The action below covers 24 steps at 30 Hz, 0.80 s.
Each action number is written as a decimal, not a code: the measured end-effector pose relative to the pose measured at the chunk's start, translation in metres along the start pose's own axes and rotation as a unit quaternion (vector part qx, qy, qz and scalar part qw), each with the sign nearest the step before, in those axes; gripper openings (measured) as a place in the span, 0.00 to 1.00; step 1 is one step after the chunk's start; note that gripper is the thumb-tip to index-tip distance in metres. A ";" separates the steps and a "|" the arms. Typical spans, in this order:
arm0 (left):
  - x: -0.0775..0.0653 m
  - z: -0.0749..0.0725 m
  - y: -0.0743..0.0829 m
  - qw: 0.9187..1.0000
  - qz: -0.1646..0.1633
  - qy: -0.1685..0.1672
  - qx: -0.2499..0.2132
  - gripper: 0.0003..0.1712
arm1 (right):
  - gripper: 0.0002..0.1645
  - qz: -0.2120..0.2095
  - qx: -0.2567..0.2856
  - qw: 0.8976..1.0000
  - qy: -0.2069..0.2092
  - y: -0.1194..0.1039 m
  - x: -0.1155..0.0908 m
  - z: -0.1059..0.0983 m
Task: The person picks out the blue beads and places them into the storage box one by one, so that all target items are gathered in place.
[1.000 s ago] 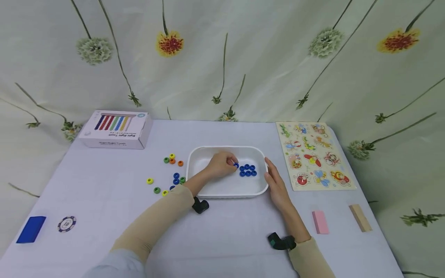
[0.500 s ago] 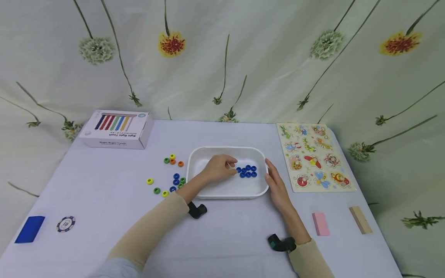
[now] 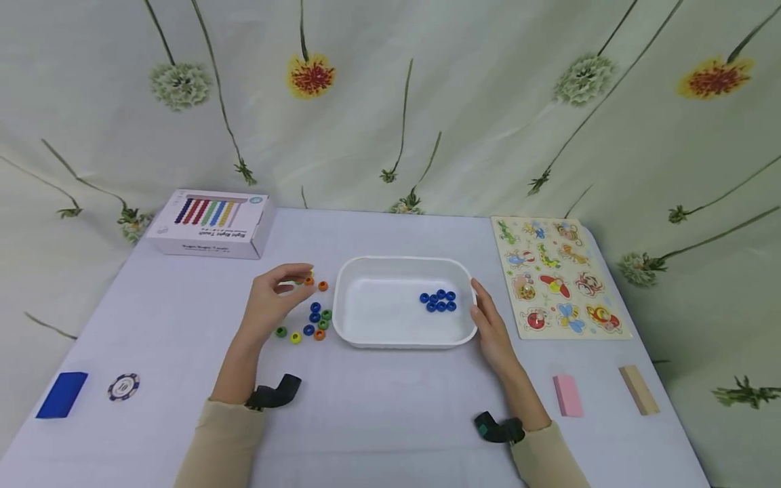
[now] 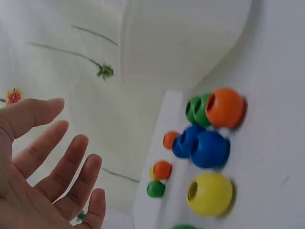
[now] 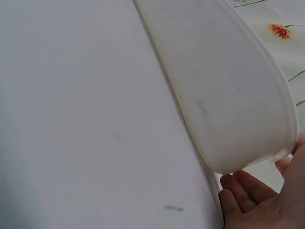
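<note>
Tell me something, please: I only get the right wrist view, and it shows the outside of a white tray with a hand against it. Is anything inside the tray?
Observer: Yes. Seven blue beads lie in the tray, grouped toward its right end.

Visitor: Oh, how nice! And where is the other hand? I can't find it anywhere.

Observer: In the head view, the left hand is to the left of the tray, close to the loose beads.
</note>
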State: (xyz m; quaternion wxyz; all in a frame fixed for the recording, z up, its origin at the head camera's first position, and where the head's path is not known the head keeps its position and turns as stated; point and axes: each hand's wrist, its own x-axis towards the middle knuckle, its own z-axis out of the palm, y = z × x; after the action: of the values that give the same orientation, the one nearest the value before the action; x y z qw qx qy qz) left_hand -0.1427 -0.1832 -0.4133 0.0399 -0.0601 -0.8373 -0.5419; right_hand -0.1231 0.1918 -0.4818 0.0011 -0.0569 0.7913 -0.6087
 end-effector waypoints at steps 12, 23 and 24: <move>0.004 -0.007 -0.054 0.991 -0.108 -0.052 0.051 0.23 | 0.28 0.005 0.014 1.000 0.000 -0.016 -0.005 0.001; 0.004 0.001 -0.061 0.981 -0.132 -0.077 0.120 0.20 | 0.28 0.007 0.006 1.000 0.004 -0.026 -0.008 0.003; 0.004 0.002 -0.061 0.980 -0.131 -0.077 0.128 0.19 | 0.28 0.008 0.006 1.000 0.004 -0.026 -0.008 0.003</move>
State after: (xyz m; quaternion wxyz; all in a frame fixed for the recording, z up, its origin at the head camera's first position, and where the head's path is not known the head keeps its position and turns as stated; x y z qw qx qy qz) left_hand -0.1555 -0.2061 -0.4686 -0.0880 0.0141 -0.9011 -0.4243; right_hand -0.1130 0.1828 -0.4580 0.0032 -0.0484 0.7878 -0.6140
